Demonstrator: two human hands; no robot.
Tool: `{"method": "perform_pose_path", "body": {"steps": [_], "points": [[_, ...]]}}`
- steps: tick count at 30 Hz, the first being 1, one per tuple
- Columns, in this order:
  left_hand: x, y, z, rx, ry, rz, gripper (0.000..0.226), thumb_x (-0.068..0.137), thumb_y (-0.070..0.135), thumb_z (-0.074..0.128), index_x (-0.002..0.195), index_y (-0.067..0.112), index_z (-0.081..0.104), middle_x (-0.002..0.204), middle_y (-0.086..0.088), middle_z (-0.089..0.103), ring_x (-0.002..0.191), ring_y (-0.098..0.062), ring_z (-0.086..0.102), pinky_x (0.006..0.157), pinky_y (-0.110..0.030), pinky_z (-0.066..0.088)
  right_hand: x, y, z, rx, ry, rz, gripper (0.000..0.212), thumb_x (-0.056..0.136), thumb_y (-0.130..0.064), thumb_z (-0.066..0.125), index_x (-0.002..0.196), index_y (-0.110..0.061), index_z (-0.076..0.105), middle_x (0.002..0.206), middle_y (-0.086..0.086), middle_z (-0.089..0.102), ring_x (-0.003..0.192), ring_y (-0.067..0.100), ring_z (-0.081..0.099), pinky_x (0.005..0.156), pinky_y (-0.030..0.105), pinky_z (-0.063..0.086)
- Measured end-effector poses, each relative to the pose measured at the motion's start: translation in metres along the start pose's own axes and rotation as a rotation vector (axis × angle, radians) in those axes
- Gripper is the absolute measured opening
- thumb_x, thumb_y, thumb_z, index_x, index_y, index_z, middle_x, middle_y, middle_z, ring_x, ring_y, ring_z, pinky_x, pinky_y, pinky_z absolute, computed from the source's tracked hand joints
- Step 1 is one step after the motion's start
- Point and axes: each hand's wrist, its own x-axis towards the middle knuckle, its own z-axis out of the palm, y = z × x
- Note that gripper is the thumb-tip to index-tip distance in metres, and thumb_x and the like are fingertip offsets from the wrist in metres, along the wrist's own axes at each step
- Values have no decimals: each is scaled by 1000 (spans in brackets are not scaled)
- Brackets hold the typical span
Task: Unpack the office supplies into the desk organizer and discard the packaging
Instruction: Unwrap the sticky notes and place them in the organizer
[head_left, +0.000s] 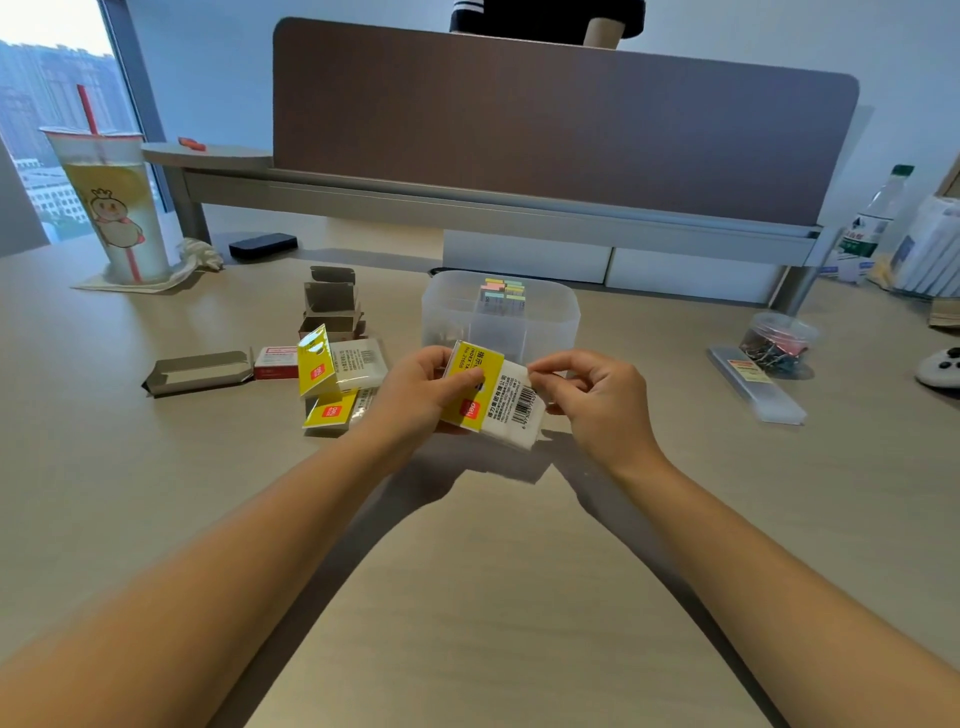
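Holding a yellow-and-white packet (491, 397) just in front of the clear organizer (550, 317).

Gripped by the left hand (423, 387), thumb across the yellow end; pinched at the white top corner by the right hand (597, 397), other fingers curled. Standing inside the organizer: pastel index tabs (503, 293). Lying left of the organizer: two opened yellow packets (332, 384), a red-and-white box (275, 361), flattened grey cartons (200, 370), one upright carton (331, 304). Sitting right of the organizer: a tub of binder clips (776, 343) beside a clear flat case (756, 387). Far left of the organizer: a drink cup (117, 208).
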Motion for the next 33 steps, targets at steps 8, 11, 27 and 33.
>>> {"method": "perform_pose_path", "body": {"steps": [8, 11, 27, 33], "points": [[1, -4, -7, -75, 83, -19, 6, 89, 14, 48, 87, 13, 54, 89, 0, 62, 77, -13, 63, 55, -18, 55, 7, 3, -6, -11, -159, 41, 22, 88, -6, 51, 70, -18, 51, 80, -6, 57, 77, 9, 55, 62, 15, 53], [-1, -2, 0, -25, 124, 42, 8, 88, 12, 49, 95, 9, 53, 91, 0, 60, 81, -15, 61, 54, -16, 53, 7, 6, -3, -65, -132, 57, 23, 87, -13, 52, 67, -21, 47, 90, 5, 63, 82, 13, 59, 66, 25, 54], [0, 2, 3, 48, 156, 79, 23, 89, 13, 48, 109, 4, 52, 99, -4, 58, 88, -16, 60, 61, -22, 53, 12, -5, -2, 64, -136, 230, 21, 82, -1, 58, 66, -11, 49, 82, 4, 59, 92, 25, 62, 72, 31, 57], [3, 1, -8, 21, 176, 65, 10, 89, 15, 47, 96, 12, 52, 95, -4, 60, 85, -16, 61, 57, -17, 53, 12, -13, -10, 42, -214, 247, 21, 82, 5, 55, 70, -12, 53, 72, 3, 58, 68, 16, 62, 63, 22, 57]]}}
